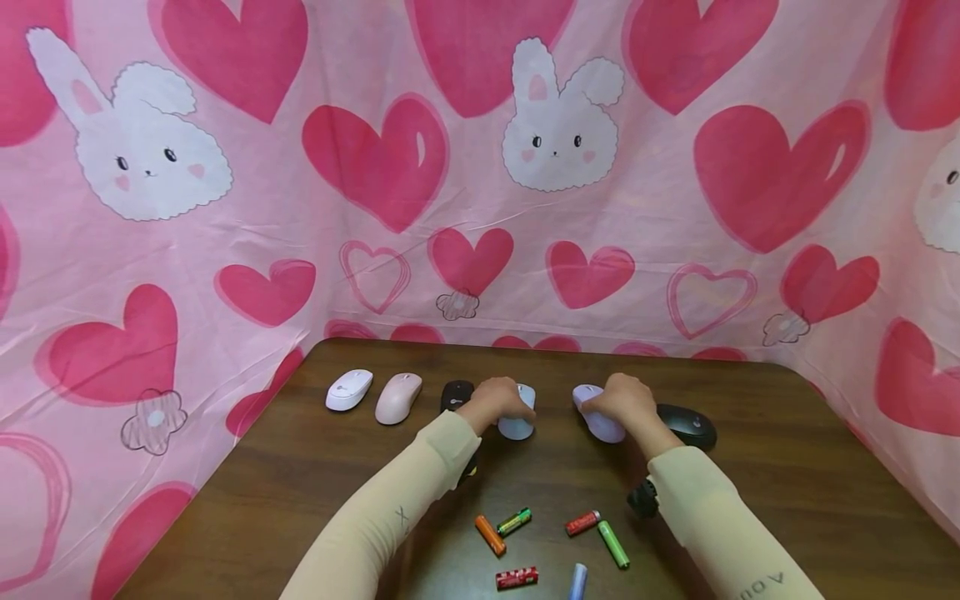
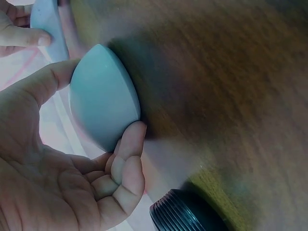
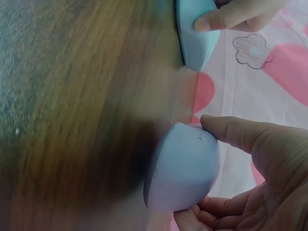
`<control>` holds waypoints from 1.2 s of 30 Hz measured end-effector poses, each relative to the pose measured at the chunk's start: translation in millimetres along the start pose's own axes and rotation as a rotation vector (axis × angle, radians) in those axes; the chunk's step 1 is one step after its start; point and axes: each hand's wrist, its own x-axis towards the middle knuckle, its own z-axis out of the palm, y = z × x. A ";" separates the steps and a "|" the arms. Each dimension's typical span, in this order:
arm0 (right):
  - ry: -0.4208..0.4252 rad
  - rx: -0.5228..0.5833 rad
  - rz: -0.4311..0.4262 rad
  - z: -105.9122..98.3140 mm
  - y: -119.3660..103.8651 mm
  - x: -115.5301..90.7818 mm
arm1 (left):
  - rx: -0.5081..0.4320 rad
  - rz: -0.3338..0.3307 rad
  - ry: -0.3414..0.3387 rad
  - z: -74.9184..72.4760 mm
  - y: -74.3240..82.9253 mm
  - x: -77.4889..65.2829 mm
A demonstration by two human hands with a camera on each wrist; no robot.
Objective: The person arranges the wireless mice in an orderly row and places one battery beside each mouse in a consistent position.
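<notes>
Your two mice sit side by side just right of centre in the head view, with a strip of bare table (image 1: 557, 467) between them, so the relation that counts is that gap and how the two long axes lean. The pale blue mouse (image 1: 516, 428) is under your left hand (image 1: 495, 398), its long axis running nearly up and down the frame, its far end tipped slightly right. The lavender mouse (image 1: 604, 427) is under your right hand (image 1: 624, 400), slanting from upper left to lower right, so the far ends lean toward each other. Each hand is nearest its own mouse and grips it across the sides, thumb on the inner flank and fingers on the outer, as the wrist views show. Whether either base rests fully on the wood, you cannot tell from here. The blue one looks smooth and plain-backed, narrowing to a blunt point in the left wrist view; the lavender one has a rounded, matt-looking back and reads bluer in the right wrist view, with a small dark mark near its upper edge.
</notes>
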 end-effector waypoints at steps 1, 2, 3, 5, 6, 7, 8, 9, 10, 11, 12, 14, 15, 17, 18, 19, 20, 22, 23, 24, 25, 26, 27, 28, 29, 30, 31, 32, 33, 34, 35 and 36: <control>-0.001 0.002 0.005 0.8 -0.2 0.0 | -0.002 -0.001 -0.001 -0.1 0.3 -0.2; -0.001 0.003 0.011 1.9 -0.3 0.0 | -0.002 -0.002 -0.001 -0.3 0.4 -0.4; -0.001 0.005 0.013 2.5 -0.4 0.0 | -0.001 -0.003 -0.002 -0.3 0.6 -0.6; 0.002 0.007 0.019 4.4 -0.5 0.2 | 0.000 -0.004 -0.002 -0.3 1.2 -1.0; 0.004 0.004 0.019 5.4 -0.4 0.4 | 0.002 -0.005 -0.002 -0.3 1.2 -1.1; 0.007 0.002 0.020 6.6 -0.2 0.7 | 0.002 -0.004 -0.001 -0.2 1.3 -1.0; 0.011 -0.001 0.020 7.7 -0.3 0.8 | 0.005 -0.003 0.000 0.0 1.3 -0.9; 0.016 -0.003 0.020 9.0 -0.2 0.8 | 0.007 0.000 0.001 -0.1 1.3 -1.1; 0.021 -0.005 0.020 10.2 -0.4 0.9 | 0.008 0.002 0.001 -0.1 1.1 -1.1; 0.024 -0.006 0.019 11.4 -0.5 1.1 | 0.011 0.005 0.002 -0.2 0.9 -0.9; 0.027 -0.006 0.018 12.4 -0.7 1.4 | 0.010 0.007 0.001 -0.2 0.3 -0.8; 0.031 -0.008 0.018 14.2 -1.5 1.6 | 0.012 0.008 -0.001 -0.4 -0.2 -0.8; 0.032 -0.010 0.017 14.8 -1.9 1.7 | 0.012 0.006 -0.002 -0.4 -0.4 -0.7; 0.030 -0.014 0.017 14.8 -3.2 1.7 | 0.009 0.000 -0.004 -0.1 -0.2 -0.3; 0.028 -0.018 0.016 14.4 -4.0 1.3 | 0.007 -0.004 -0.005 0.1 0.0 -0.3; 0.027 -0.022 0.018 14.4 -4.7 1.0 | 0.006 -0.007 -0.005 0.2 0.3 -0.4; 0.026 -0.024 0.021 13.9 -5.6 0.7 | 0.003 -0.009 -0.005 0.3 0.5 -0.4; 0.022 -0.029 0.028 13.4 -7.3 0.0 | -0.001 -0.012 -0.003 0.4 0.9 -0.4; 0.019 -0.031 0.033 13.6 -7.9 -0.1 | -0.003 -0.014 -0.001 0.5 0.8 -0.3; 0.019 -0.036 0.034 14.0 -8.3 -0.2 | -0.006 -0.018 0.000 0.5 0.8 -0.2; 0.020 -0.040 0.039 14.4 -8.9 -0.4 | -0.007 -0.022 0.001 0.5 0.8 -0.2; 0.020 -0.045 0.040 14.6 -9.4 -0.6 | -0.008 -0.026 0.003 0.6 0.8 0.1; 0.020 -0.050 0.039 14.9 -9.8 -0.8 | -0.008 -0.030 0.003 0.6 1.0 0.0; 0.020 -0.053 0.040 15.1 -10.1 -0.7 | -0.008 -0.032 0.004 0.5 1.1 0.2; 0.019 -0.057 0.040 15.5 -10.3 -0.7 | -0.009 -0.034 0.004 0.4 1.1 0.1; 0.019 -0.063 0.038 15.5 -10.5 -0.5 | -0.008 -0.034 0.004 0.4 1.3 0.2; 0.018 -0.066 0.038 15.6 -10.7 -0.5 | -0.006 -0.034 0.005 0.6 1.2 0.5; 0.016 -0.068 0.038 15.7 -10.7 -0.3 | -0.006 -0.033 0.005 0.8 1.2 0.7; 0.014 -0.069 0.038 15.8 -10.7 -0.2 | -0.007 -0.032 0.005 0.8 1.1 0.8; 0.012 -0.071 0.037 15.9 -10.7 -0.3 | -0.008 -0.032 0.005 1.1 1.0 1.2; 0.011 -0.072 0.036 16.1 -10.8 -0.4 | -0.009 -0.033 0.004 1.5 0.8 1.5; 0.009 -0.072 0.034 16.2 -10.9 -0.4 | -0.011 -0.033 0.003 1.8 0.6 1.8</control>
